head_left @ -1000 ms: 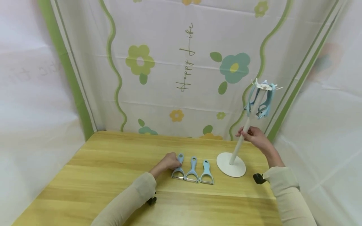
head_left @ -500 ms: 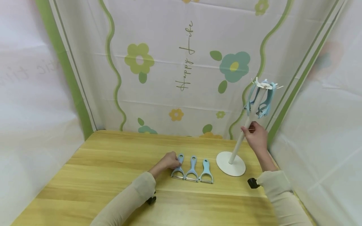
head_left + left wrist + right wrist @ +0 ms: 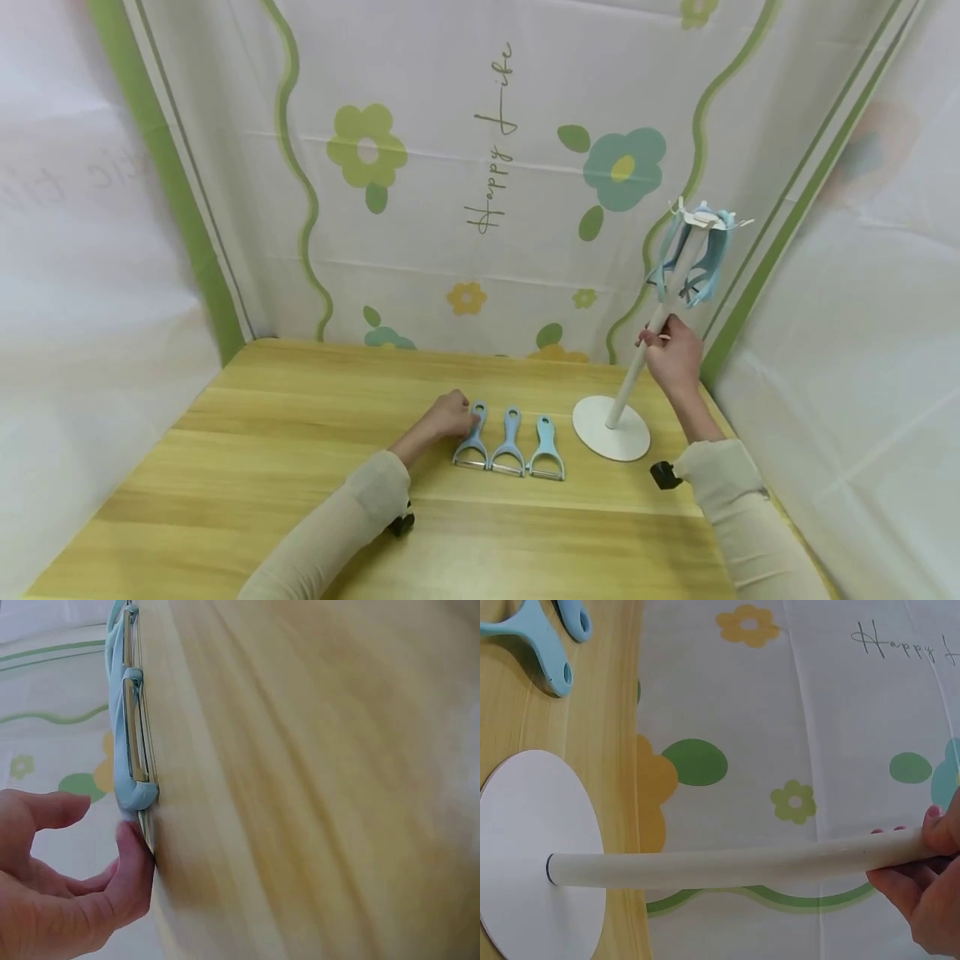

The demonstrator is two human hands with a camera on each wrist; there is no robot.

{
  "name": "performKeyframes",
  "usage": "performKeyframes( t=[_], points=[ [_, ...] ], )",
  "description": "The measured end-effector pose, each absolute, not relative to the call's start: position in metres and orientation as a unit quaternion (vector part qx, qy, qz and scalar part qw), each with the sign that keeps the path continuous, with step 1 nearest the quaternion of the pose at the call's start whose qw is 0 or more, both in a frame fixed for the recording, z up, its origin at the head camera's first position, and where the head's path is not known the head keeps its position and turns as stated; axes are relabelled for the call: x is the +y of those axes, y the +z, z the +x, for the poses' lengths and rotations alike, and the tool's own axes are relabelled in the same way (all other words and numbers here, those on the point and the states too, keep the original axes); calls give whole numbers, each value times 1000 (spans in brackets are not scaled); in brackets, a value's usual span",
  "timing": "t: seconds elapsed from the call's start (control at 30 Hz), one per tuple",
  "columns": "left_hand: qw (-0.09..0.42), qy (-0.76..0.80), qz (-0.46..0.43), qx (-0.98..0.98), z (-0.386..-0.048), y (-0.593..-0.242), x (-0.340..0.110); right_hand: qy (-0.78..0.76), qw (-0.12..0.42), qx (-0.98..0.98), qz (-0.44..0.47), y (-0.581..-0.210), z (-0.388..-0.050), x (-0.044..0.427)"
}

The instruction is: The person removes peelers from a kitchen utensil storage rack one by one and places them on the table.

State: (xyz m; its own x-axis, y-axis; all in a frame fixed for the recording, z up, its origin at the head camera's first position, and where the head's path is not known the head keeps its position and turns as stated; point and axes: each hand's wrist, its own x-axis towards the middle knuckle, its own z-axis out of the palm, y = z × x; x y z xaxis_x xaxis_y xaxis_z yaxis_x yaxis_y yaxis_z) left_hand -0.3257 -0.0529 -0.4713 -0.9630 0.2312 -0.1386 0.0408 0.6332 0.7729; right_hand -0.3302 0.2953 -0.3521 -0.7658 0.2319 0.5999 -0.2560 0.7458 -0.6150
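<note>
Three light-blue Y-shaped peelers lie side by side on the wooden table: a left peeler [image 3: 474, 431], a middle peeler [image 3: 512, 431] and a right peeler [image 3: 546, 435]. My left hand [image 3: 446, 416] is at the left peeler's handle. In the left wrist view its thumb [image 3: 64, 809] stands apart from the index finger, whose tip is beside a peeler's edge; contact is unclear. My right hand [image 3: 677, 357] grips the pole [image 3: 727, 868] of a white hook stand. The stand's round base [image 3: 596, 429] is on the table, and several blue peelers [image 3: 716, 258] hang from its top hooks.
The wooden table [image 3: 300, 467] reaches back to a white curtain [image 3: 420, 217] printed with flowers. White sheets [image 3: 855, 350] hang close by the stand on the right and along the table's left side. A small black device [image 3: 664, 475] is at my right wrist.
My right hand has shifted its grip a little higher on the pole. The left hand has drawn slightly back from the left peeler's handle. The peelers on the table keep their places.
</note>
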Motion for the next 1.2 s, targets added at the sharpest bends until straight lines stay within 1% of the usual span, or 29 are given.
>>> performKeyframes(
  t=[0.17,0.4,0.57,0.8,1.0,1.2],
  points=[
    [87,420,82,900,-326,-469,-57,359,316,-878,12,-351,-334,303],
    [57,434,100,894,-327,-465,-61,424,225,-874,82,-348,-336,317],
    [54,439,105,891,-328,-463,-60,473,166,-852,154,-347,-339,328],
    [54,448,122,884,-329,-461,-59,504,109,-819,252,-346,-348,346],
    [56,447,133,883,-327,-459,-58,532,64,-788,303,-345,-351,355],
    [61,452,139,879,-325,-457,-56,552,14,-763,335,-345,-355,361]
  ],
)
